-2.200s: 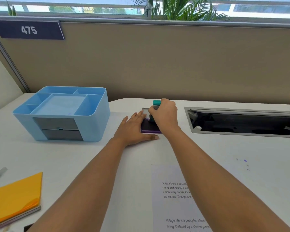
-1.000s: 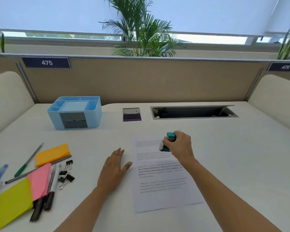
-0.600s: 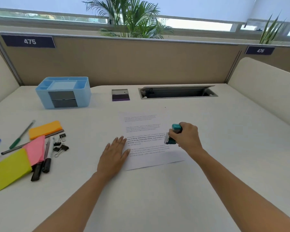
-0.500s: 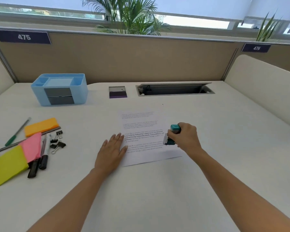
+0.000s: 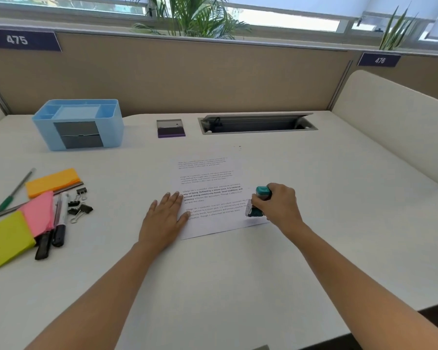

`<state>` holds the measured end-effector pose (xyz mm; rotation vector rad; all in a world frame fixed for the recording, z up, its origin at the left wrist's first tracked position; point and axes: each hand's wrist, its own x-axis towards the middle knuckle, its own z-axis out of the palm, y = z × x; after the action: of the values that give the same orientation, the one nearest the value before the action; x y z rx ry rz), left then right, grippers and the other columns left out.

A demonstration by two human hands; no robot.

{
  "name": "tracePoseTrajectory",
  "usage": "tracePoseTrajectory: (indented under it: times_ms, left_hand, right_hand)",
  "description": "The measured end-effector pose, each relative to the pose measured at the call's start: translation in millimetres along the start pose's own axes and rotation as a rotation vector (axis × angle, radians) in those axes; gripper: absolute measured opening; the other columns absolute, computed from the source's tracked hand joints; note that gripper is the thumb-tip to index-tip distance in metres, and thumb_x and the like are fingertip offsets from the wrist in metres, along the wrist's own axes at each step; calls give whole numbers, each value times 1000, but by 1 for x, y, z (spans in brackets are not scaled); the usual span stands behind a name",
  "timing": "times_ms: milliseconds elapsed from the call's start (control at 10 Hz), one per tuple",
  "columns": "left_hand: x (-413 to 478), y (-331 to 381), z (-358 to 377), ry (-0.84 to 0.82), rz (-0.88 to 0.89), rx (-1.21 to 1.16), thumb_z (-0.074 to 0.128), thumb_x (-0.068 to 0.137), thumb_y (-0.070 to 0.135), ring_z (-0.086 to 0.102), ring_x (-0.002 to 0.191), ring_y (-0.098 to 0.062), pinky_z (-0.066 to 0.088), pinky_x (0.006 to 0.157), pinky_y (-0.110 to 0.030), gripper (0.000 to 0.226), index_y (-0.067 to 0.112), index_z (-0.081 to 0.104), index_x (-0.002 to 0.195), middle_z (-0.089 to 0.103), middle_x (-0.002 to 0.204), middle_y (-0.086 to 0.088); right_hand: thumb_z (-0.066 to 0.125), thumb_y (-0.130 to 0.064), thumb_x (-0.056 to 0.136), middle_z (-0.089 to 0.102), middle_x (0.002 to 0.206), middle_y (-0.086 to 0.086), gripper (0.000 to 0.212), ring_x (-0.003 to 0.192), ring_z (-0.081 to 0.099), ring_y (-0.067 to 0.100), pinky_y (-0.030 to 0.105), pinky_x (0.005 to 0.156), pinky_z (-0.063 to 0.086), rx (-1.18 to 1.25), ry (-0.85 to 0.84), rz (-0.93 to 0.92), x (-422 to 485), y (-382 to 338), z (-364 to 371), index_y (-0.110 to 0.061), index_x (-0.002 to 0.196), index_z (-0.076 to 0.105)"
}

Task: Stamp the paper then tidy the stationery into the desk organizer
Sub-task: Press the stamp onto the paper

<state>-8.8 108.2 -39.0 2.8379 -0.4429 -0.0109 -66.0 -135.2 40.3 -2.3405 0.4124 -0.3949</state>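
A printed sheet of paper [image 5: 210,178] lies in the middle of the white desk. My right hand [image 5: 278,205] grips a teal stamp [image 5: 259,200] and holds its base down at the sheet's lower right corner. My left hand [image 5: 166,218] lies flat with its fingers on the paper's left edge. An open purple ink pad [image 5: 170,128] sits at the back of the desk. The blue desk organizer [image 5: 48,127] stands at the back left with its top compartments bare.
At the left lie orange [image 5: 52,181], pink [image 5: 38,213] and yellow [image 5: 4,241] sticky pads, a green pen [image 5: 13,193], black markers [image 5: 58,226] and several binder clips [image 5: 79,205]. A cable tray [image 5: 257,122] is open in the desk behind the paper. A beige partition closes the back.
My right hand carried the stamp from the ink pad down to the paper's lower right corner. My left hand left the ink pad and settled on the paper's left edge.
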Motion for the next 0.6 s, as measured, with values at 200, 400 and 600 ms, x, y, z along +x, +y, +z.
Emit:
tracePoseTrajectory:
  times_ms: [200,400,600]
  left_hand:
    - [-1,1,-2,-4,0,6,23,97,45,3,145,-8,2,118,-32,58,20,10,148,8,157,9]
    - [-2,2,-2,6,0,-7,25,98,44,4,145,-9,2,119,-33,58,19,11,148,10,157,8]
    - [-2,2,-2,10,-3,-10,26,97,44,5,145,-9,3,118,-33,58,20,11,148,10,157,8]
  right_hand:
    - [66,-18,77,41,54,0,34,59,43,23,37,59,52,0,-2,-17,-1,1,2,-10,56,40]
    - [64,-15,79,37,52,-4,39,50,33,12,16,45,25,-22,-25,-45,-5,10,13,-13,55,33]
    - [64,-14,80,41,53,-6,28,51,35,9,11,44,34,-8,-12,-65,-8,14,16,-6,64,42]
